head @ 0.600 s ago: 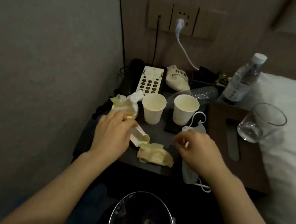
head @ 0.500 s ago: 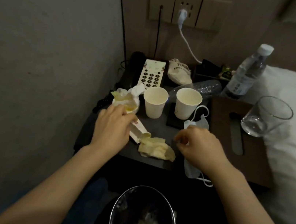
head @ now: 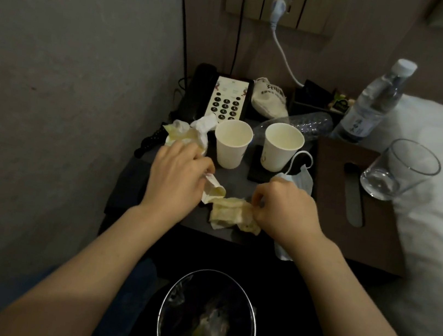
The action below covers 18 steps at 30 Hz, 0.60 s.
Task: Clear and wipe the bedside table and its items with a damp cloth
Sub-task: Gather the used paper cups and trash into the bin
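My left hand point(head: 177, 174) and right hand point(head: 287, 210) are bare, with no gloves, rings, watch or bracelet showing. Both forearms are uncovered right down to the bottom edge of the view, no sleeve reaching them. Below my left forearm shows a patch of dark blue cloth point(head: 136, 284), seemingly my trousers.

Readable markings, head view, dim light:

- Telephone point(head: 226, 100), upper centre of frame: white faceplate carries a grid of dark round keys; digits on them too small to read. Small printed lines and red marks at the faceplate top, illegible.
- White pouch point(head: 269, 98), just right of the telephone: large dark characters across its upper part, not legible.
- Water bottle point(head: 373, 104), upper right: label bears vertical characters, not legible.
- Right paper cup point(head: 280, 148), centre: faint mark low on its left side, unreadable.
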{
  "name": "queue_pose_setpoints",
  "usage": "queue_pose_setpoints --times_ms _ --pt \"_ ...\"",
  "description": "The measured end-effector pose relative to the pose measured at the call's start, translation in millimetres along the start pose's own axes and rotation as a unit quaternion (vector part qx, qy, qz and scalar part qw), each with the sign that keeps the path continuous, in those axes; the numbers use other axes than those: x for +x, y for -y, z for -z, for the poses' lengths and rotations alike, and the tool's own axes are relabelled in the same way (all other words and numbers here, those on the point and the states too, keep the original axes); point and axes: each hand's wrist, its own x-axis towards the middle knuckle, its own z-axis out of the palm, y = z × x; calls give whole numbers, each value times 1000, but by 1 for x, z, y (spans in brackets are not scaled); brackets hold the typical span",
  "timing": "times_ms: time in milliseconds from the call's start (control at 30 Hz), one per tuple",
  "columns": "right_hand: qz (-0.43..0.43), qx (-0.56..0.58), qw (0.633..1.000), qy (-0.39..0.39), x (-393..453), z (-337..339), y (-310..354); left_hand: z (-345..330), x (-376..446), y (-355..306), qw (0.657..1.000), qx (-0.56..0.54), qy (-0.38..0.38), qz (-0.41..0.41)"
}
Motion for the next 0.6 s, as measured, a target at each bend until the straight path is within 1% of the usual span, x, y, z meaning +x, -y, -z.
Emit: queue_pose_setpoints --times_ms 133,233,367,433,500,533,600 --pt "-17 10 1000 -9 -5 11 -7 3 0 0 1000 -12 7 10" --pt "-41 55 996 -59 -8 27 -15 3 1 1 1000 -17 10 18" --pt "-67 139 981 -120 -15 43 -27 3 3 1 999 -26 11 26" --pt "-90 128 975 -156 -17 42 -27 3 4 0 999 -27 11 28" --pt "-106 84 975 -176 -15 35 -19 3 6 -2 999 -29 14 30" --pt "-106 56 978 -169 -14 29 -12 2 7 -3 999 -31 15 31" --pt "-91 -3 988 -123 -11 17 1 2 7 -5 999 -34 17 30"
